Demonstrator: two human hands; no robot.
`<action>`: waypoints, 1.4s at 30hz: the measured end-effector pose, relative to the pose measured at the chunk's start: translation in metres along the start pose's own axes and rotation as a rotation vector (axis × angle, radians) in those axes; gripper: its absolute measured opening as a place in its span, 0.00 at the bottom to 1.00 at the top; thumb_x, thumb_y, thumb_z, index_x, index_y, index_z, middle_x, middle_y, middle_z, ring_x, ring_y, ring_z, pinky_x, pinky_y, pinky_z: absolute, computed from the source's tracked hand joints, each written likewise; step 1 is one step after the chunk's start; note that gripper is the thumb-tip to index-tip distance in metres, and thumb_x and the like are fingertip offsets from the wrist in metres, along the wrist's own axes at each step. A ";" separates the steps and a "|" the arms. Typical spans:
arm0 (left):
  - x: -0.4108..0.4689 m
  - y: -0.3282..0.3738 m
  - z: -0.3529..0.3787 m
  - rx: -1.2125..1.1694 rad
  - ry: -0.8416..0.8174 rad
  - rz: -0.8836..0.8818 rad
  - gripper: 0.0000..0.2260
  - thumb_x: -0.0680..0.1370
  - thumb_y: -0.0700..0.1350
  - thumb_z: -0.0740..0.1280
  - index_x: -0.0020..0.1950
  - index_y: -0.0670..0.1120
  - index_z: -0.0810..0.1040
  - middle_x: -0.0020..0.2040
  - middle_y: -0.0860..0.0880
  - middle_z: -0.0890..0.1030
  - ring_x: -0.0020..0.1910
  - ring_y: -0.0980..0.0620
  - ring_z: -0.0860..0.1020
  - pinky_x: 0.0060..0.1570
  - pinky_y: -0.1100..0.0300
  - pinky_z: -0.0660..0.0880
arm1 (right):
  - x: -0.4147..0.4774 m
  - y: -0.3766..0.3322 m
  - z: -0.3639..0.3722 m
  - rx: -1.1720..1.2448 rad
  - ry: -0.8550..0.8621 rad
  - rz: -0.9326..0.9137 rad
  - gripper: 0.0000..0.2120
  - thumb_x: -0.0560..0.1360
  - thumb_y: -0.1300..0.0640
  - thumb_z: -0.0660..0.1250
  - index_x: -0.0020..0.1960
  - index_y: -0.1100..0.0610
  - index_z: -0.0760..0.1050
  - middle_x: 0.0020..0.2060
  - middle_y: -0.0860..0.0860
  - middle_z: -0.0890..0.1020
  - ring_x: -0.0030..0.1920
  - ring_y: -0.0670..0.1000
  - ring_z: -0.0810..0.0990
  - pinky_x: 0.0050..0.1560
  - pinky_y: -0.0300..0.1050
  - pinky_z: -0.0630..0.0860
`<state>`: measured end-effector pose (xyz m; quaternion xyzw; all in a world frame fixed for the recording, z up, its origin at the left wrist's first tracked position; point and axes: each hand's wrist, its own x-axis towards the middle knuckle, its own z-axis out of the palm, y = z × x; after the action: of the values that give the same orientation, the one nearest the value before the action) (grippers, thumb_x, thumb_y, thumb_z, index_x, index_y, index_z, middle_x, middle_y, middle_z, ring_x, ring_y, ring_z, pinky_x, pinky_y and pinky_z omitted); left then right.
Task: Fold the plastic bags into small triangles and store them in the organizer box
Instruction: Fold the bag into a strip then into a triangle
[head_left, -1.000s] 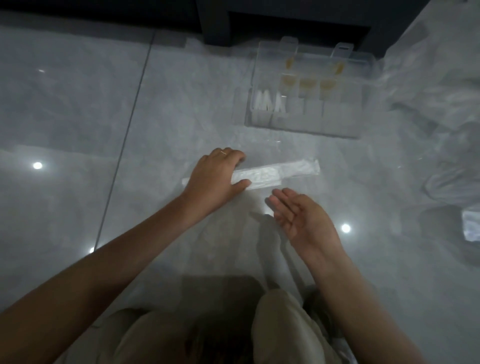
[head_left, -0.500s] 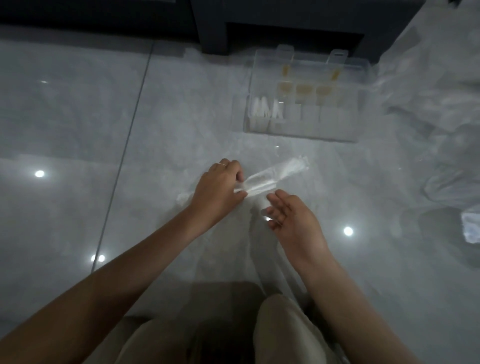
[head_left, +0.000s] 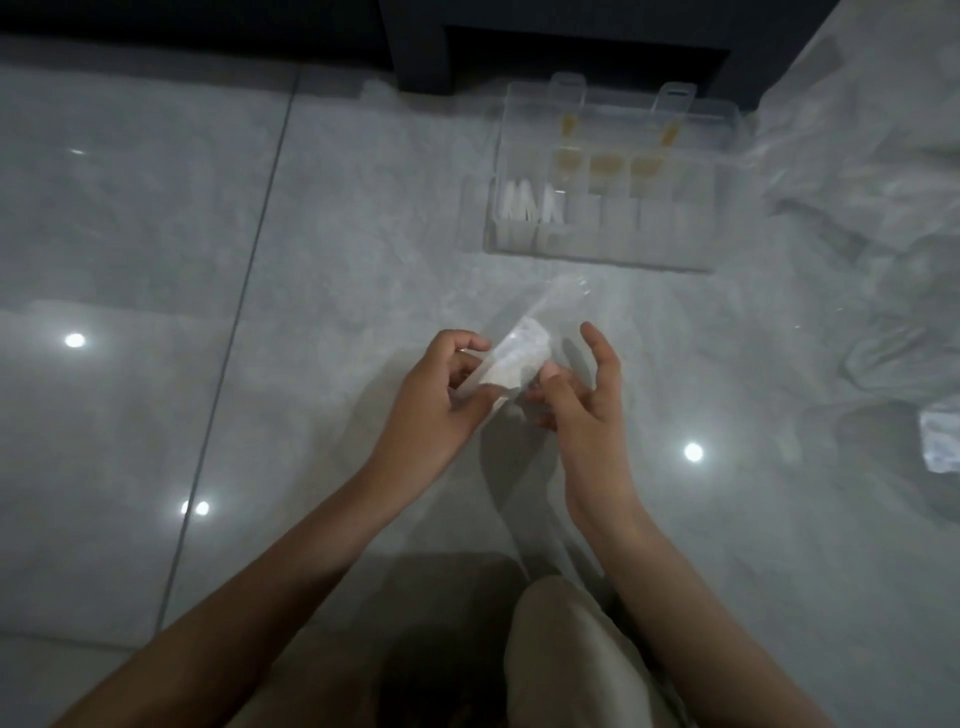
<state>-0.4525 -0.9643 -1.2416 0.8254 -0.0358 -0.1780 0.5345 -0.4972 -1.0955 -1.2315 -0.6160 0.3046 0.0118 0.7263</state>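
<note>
You hold a plastic bag (head_left: 522, 348), already folded into a long narrow strip, lifted off the floor (head_left: 208, 260) in front of your knees. It slants up toward the organizer box (head_left: 613, 262), which stands at the far side of the floor. Some folded triangles (head_left: 524, 205) stand in its near left compartments. This looks like the start of the triangle folds, so next you need to turn one corner across the strip. Your left hand (head_left: 436, 395) grips the lower end with its fingers (head_left: 467, 340) curled round it. Your right hand (head_left: 587, 400) seems to pinch the strip's near edge between the thumb and a curled finger, with the index finger raised apart.
</note>
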 end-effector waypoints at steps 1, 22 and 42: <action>-0.006 0.003 -0.001 -0.018 0.005 0.008 0.15 0.75 0.41 0.72 0.57 0.50 0.71 0.46 0.53 0.81 0.44 0.60 0.80 0.41 0.69 0.74 | 0.000 -0.002 0.001 -0.009 -0.001 -0.029 0.25 0.80 0.59 0.62 0.74 0.47 0.59 0.37 0.47 0.81 0.40 0.44 0.80 0.47 0.38 0.78; -0.031 0.049 -0.009 -0.178 0.200 0.157 0.13 0.74 0.37 0.71 0.51 0.52 0.73 0.44 0.56 0.79 0.45 0.59 0.80 0.45 0.69 0.75 | -0.016 -0.035 0.001 -0.109 -0.129 -0.361 0.16 0.75 0.68 0.68 0.53 0.51 0.67 0.41 0.54 0.79 0.29 0.45 0.78 0.31 0.36 0.74; -0.033 0.051 -0.017 -0.110 0.175 0.205 0.12 0.75 0.39 0.70 0.56 0.52 0.79 0.50 0.57 0.83 0.49 0.58 0.81 0.51 0.66 0.76 | -0.005 -0.036 -0.014 -0.438 -0.215 -0.640 0.13 0.74 0.62 0.70 0.58 0.56 0.80 0.46 0.46 0.82 0.44 0.44 0.82 0.47 0.34 0.78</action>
<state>-0.4710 -0.9634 -1.1815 0.7992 -0.0633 -0.0516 0.5955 -0.4930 -1.1148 -1.1976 -0.8152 0.0102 -0.0860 0.5726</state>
